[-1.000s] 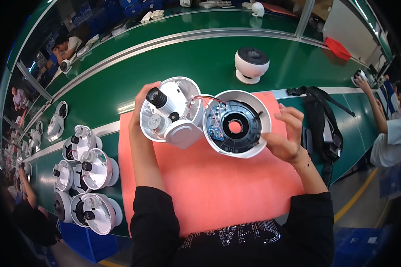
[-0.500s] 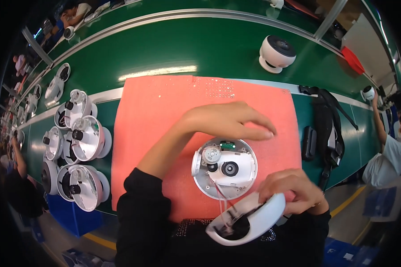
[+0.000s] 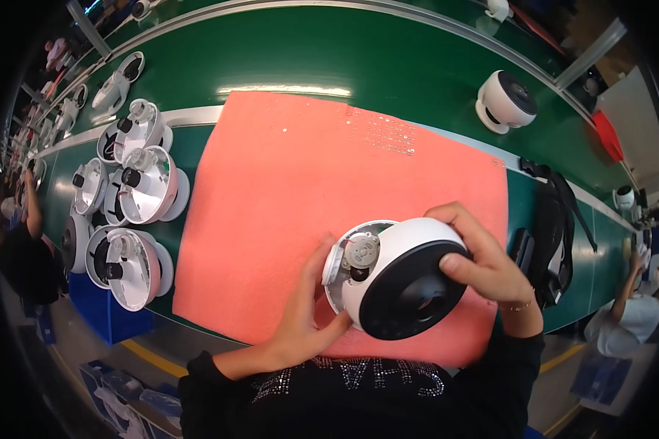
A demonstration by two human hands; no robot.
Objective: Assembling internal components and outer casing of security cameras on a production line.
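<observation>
A white front cover with a round, glossy black face (image 3: 410,293) leans over an open white camera housing (image 3: 334,265) in front of me. My right hand (image 3: 487,256) grips the cover's right side, thumb on the black face and fingers over the white rim. Around the housing's left side curves my left hand (image 3: 307,314), its thumb at the lower edge by the cover. A round metal motor (image 3: 362,251) shows in the gap between the two parts. The cover hides the rest of the inside. Cover and housing lie over a pink foam mat (image 3: 271,190).
Several open white camera housings (image 3: 148,186) stand clustered left of the mat. An assembled white camera (image 3: 507,101) sits on the green bench at the far right. Beside the mat's right edge lies a black strap (image 3: 556,241). Other people work at both sides.
The cover has turned black face up and moved onto the housing, with my right hand on it. My left hand has come down from above to the housing's left side. The view has shifted.
</observation>
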